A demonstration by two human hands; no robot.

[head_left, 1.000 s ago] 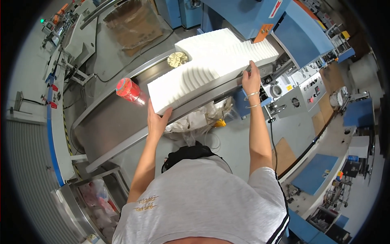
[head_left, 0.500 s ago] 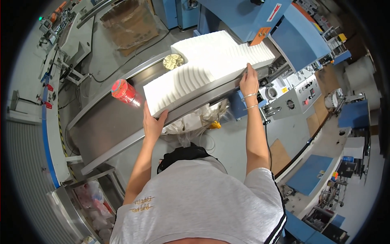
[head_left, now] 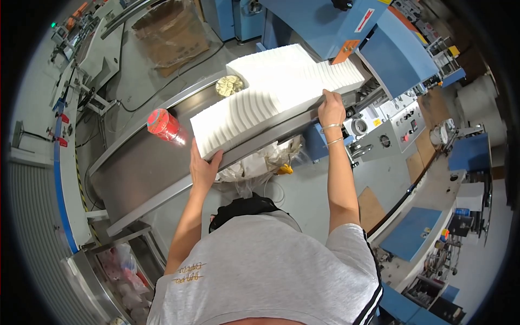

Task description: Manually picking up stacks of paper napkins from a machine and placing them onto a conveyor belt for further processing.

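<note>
A long row of white, thin, stacked sheets (head_left: 238, 116) lies along a metal trough (head_left: 135, 173). A second white block of sheets (head_left: 271, 62) sits behind it. My left hand (head_left: 203, 167) grips the row's left end, its thumb on the near side and its fingers round the end face. Farther right, my right hand (head_left: 331, 110) is closed at the row's near side; its fingertips are partly hidden. Two bracelets circle the right wrist. A crumpled pale gold, round-topped bundle (head_left: 229, 85) rests by the left end of the rear block.
A red cylindrical container (head_left: 165, 125) stands in the trough left of the sheets. Blue machinery with an orange plate (head_left: 345, 51) borders the trough's right end. Below the near rail hangs a clear bag of white material (head_left: 260, 162). A control panel (head_left: 398, 127) stands at right.
My right hand's fingers have drawn in from stretched to bent, and the hand has shifted slightly down and left. My left hand stays on the row's end.
</note>
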